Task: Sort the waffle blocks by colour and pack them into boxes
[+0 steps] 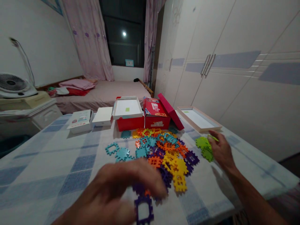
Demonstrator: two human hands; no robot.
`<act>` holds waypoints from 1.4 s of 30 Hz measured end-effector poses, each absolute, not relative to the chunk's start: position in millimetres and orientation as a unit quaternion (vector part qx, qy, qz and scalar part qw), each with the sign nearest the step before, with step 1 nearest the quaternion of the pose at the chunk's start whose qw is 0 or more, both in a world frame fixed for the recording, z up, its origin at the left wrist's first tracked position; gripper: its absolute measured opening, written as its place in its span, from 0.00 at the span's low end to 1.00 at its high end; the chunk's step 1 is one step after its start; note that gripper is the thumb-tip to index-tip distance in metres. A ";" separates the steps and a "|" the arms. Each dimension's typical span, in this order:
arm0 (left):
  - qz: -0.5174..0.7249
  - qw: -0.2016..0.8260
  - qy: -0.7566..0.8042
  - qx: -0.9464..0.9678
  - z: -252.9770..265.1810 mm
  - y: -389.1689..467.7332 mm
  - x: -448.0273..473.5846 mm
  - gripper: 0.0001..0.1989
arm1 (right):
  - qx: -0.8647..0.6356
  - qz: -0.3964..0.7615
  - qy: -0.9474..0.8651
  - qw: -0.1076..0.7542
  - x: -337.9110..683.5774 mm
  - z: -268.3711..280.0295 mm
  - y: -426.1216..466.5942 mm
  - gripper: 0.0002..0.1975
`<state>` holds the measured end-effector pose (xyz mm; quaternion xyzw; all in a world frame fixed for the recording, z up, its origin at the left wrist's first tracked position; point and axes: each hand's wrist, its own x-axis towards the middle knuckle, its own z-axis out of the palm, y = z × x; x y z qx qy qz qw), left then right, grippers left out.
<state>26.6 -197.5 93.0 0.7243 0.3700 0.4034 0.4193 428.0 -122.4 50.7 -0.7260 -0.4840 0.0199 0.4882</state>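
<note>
A pile of flat plastic interlocking tiles (161,150) in teal, orange, yellow and purple lies on the checked tablecloth (47,156). My left hand (122,187) hovers blurred over the near edge of the pile, fingers spread, just above a purple square frame tile (143,213). My right hand (221,150) rests at the right side, its fingers on a small group of green tiles (204,147) set apart from the pile; a green piece shows at its fingertips.
Behind the pile stand an open red box with a white lid tray (127,107), a red box (156,114), two white boxes (81,120) and a flat pink-rimmed tray (199,118). Wardrobe doors line the right. A bed and a fan (14,86) are beyond the table.
</note>
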 end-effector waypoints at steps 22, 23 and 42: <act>0.258 0.103 0.393 0.876 19.0 -73.3 28.3 0.07 | -0.625 0.031 -0.765 0.152 215.5 39.1 5.3 0.15; 0.274 0.112 0.391 0.872 17.5 -74.1 26.6 0.06 | -0.627 0.033 -0.763 0.153 215.0 38.6 5.3 0.13; 0.409 0.187 0.484 0.751 19.1 -74.5 19.0 0.13 | -0.574 0.042 -0.804 0.151 217.0 39.5 -14.3 0.11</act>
